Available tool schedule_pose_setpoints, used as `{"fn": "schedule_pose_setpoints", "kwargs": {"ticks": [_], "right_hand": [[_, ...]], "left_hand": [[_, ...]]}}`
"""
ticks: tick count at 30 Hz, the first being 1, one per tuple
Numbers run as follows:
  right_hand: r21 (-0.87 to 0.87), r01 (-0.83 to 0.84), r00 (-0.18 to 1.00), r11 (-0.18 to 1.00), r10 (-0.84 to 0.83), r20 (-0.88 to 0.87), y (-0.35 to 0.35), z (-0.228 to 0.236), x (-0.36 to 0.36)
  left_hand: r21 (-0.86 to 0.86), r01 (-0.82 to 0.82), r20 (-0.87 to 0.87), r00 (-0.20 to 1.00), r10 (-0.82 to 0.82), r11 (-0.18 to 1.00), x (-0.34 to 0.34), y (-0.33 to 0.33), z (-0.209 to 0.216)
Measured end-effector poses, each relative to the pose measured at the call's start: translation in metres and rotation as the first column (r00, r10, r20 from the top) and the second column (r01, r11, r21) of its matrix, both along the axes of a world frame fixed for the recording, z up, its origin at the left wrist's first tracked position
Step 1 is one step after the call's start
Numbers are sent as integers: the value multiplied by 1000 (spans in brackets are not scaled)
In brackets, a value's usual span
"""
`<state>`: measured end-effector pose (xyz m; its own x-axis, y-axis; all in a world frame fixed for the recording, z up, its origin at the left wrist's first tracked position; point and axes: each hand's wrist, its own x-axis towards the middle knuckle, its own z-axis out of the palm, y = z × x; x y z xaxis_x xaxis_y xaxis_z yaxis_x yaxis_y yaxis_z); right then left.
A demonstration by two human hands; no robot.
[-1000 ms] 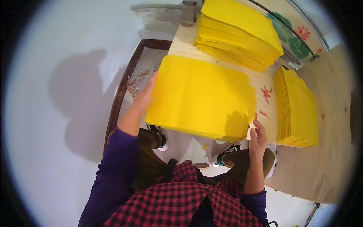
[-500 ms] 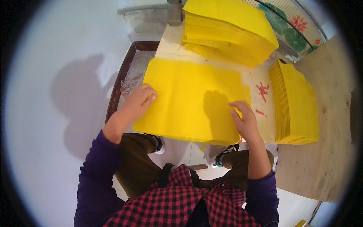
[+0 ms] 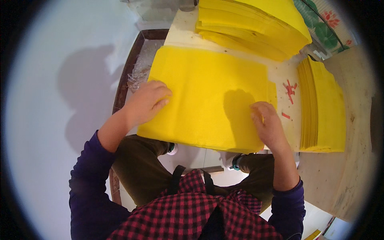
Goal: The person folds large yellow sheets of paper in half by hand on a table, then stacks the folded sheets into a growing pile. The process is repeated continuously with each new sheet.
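Note:
A yellow felt-like sheet (image 3: pixel 200 88) lies flat in front of me, on top of other yellow material that shows along its right edge. My left hand (image 3: pixel 149 103) is at the sheet's left side, fingers bent over the surface and thumb apart from them. Near the right edge is my right hand (image 3: pixel 269 123), its fingers curved and a gap showing between thumb and forefinger. That hand's shadow falls on the sheet to its left. Neither hand visibly grips anything, though contact with the sheet is hard to make out.
A tall stack of yellow sheets (image 3: pixel 252 30) stands at the back of the wooden table (image 3: pixel 184 30). Another yellow stack (image 3: pixel 323 108) is at the right. Small red strips (image 3: pixel 289 92) lie between. A brown-framed bin (image 3: pixel 129 68) with clear scraps sits left, beside a white wall (image 3: pixel 44 120).
The view has shifted a little, so the table appears higher and the stacks farther right. My left hand has come slightly farther over the sheet; my right hand stays near the right edge.

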<state>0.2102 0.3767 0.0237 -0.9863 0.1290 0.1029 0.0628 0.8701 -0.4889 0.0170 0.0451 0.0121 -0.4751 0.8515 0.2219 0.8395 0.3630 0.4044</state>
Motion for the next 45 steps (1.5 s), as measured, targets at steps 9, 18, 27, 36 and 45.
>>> {"fn": "schedule_pose_setpoints", "kwargs": {"ticks": [9, 18, 27, 36, 45], "right_hand": [[55, 89, 993, 995, -84, -82, 10, 1, -37], [62, 60, 986, 996, -49, -162, -4, -17, -23], [-66, 8, 996, 998, -14, -90, -10, -12, 11], [-64, 46, 995, 997, -52, -88, -8, -3, -4], [79, 71, 992, 994, -62, -110, -10, -12, -23]], "left_hand": [[34, -46, 13, 999, 46, 998, -24, 19, 3], [61, -81, -19, 996, 83, 995, -7, 10, -6], [-18, -70, 66, 995, 71, 997, 22, -10, -5], [32, -54, 33, 998, 53, 998, -7, 0, -2], [89, -51, 47, 998, 47, 995, -2, 4, -7]]}}
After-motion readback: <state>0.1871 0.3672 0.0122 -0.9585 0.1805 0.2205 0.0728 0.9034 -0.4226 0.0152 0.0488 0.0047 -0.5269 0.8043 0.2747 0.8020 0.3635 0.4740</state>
